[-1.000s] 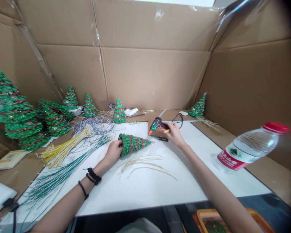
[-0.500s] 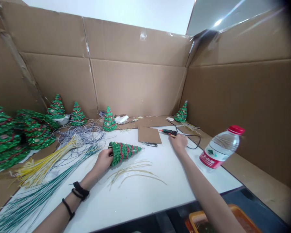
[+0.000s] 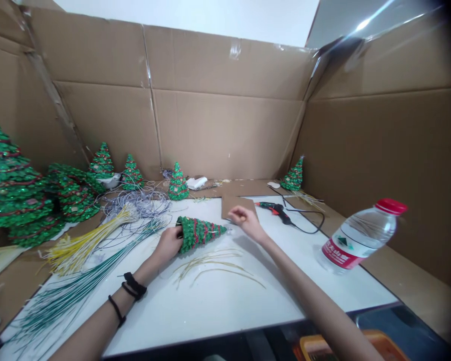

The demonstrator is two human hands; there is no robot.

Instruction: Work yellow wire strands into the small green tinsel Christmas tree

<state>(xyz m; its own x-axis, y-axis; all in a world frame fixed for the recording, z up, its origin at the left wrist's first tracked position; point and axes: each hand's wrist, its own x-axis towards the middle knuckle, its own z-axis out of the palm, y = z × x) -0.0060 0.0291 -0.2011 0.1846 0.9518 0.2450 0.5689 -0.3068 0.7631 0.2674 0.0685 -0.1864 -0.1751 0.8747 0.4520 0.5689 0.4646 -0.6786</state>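
A small green Christmas tree [image 3: 201, 233] with red garland lies on its side, its tip pointing right. My left hand [image 3: 169, 242] is closed on its base, fingertips tucked into the open bottom. My right hand [image 3: 244, 222] hovers over the brown cardboard square [image 3: 250, 204], fingers curled together; whatever they may hold is too small or hidden to make out. To its right, a black and orange glue gun [image 3: 274, 209] rests on the white board, untouched. Several pale yellow strands [image 3: 220, 268] lie just in front of the tree.
Bundles of yellow strands [image 3: 86, 240] and green strands [image 3: 71, 291], plus tangled pale wire [image 3: 131, 205], lie at left. More trees [image 3: 17, 190] stand behind them. A water bottle [image 3: 361, 235] stands right, near the glue gun's cord. Cardboard walls [image 3: 229, 120] surround the table.
My right hand has left the glue gun and moved left over the cardboard square, covering the metal tool seen there before. My left hand keeps the tree. The view has shifted slightly left.
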